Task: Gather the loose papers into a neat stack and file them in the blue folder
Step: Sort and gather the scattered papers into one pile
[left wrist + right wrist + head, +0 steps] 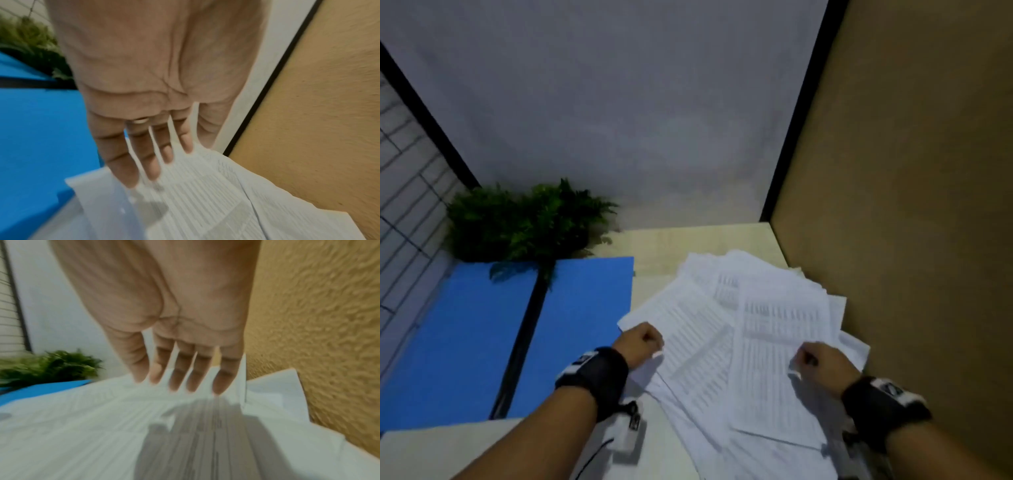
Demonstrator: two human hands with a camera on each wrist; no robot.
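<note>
Several printed white papers [756,342] lie fanned out in a loose pile on the right of the desk, against the brown wall. The blue folder [482,342] lies open flat to the left, with a black spine down its middle. My left hand [642,342] is at the pile's left edge; in the left wrist view its fingers [156,162] point straight down onto the papers [205,203]. My right hand [822,363] is over the pile's right side; its straight fingers [180,379] hover just above the blurred sheets [82,426] and cast a shadow. Neither hand grips anything.
A green fern-like plant [527,222] stands behind the folder and overhangs its top edge. The brown textured wall [911,240] closes the desk on the right, a grey wall [619,120] at the back. A bare strip of light desk [671,246] lies between folder and papers.
</note>
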